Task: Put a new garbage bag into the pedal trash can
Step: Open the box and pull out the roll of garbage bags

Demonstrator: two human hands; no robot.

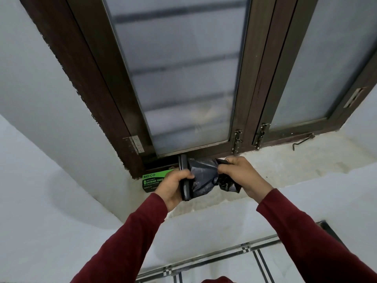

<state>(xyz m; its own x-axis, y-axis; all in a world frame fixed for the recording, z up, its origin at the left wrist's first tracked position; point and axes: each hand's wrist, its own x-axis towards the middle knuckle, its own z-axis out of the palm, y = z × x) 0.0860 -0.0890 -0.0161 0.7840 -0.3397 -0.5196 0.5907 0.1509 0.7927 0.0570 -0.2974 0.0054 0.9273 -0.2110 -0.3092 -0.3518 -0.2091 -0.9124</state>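
Far left, a green and black box [152, 181] marked "GARBAGE BAGS" sits on the pale window sill [285, 166], tucked into the corner under the dark window frame [98, 94], and your left hand covers its right end. Your left hand [173, 187] is up in front of it, fingers curled tight round a black roll of bags [184, 178] that stands roughly upright, its top end poking up against the bottom rail of the frame. From that roll, a crumpled sheet of black garbage bag [204, 178] stretches across to the right, wrinkled and shiny, held above the sill between your two hands. Your right hand [239, 174] has it pinched, thumb and fingers clamped on the bunched top edge, and a loose wad of the plastic hangs below your wrist. Both dark red sleeves [126, 237] reach up from the bottom. Above, frosted glass [179, 68] fills the closed window, with two slide bolts [236, 141] at the centre posts. Further right, a metal hook [304, 140] lies on the sill. Down at the bottom right, tiled floor [234, 266] with dark stripes shows below the white wall.
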